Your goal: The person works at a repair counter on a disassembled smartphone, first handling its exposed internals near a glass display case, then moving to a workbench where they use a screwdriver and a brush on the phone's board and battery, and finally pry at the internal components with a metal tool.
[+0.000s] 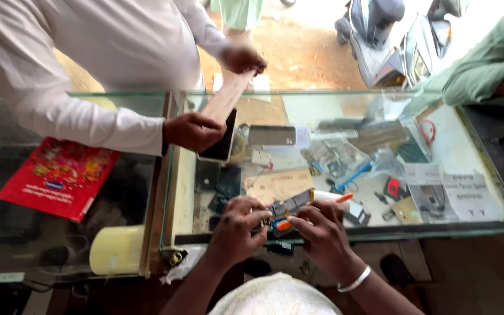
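left hand point(237, 224): my fingers pinched the small dark device point(290, 207) on the glass counter point(473, 230)
right hand point(319, 224): gripped the orange-tipped tool point(284, 224), touching the device
beyond my fingers: another person's hand point(193, 131) held a phone point(220, 140)

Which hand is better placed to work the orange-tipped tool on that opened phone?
Probably the right hand: it already holds the orange-tipped tool, while the left hand steadies the opened phone.

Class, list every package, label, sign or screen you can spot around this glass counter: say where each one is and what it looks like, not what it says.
Red packet: left, under the glass; flat, rectangular, colourful print.
Phone: in another person's hand at the counter's far left; dark blank screen.
Second phone: centre back on the glass; grey rectangle.
Paper slips: right, under the glass; white with dark print.
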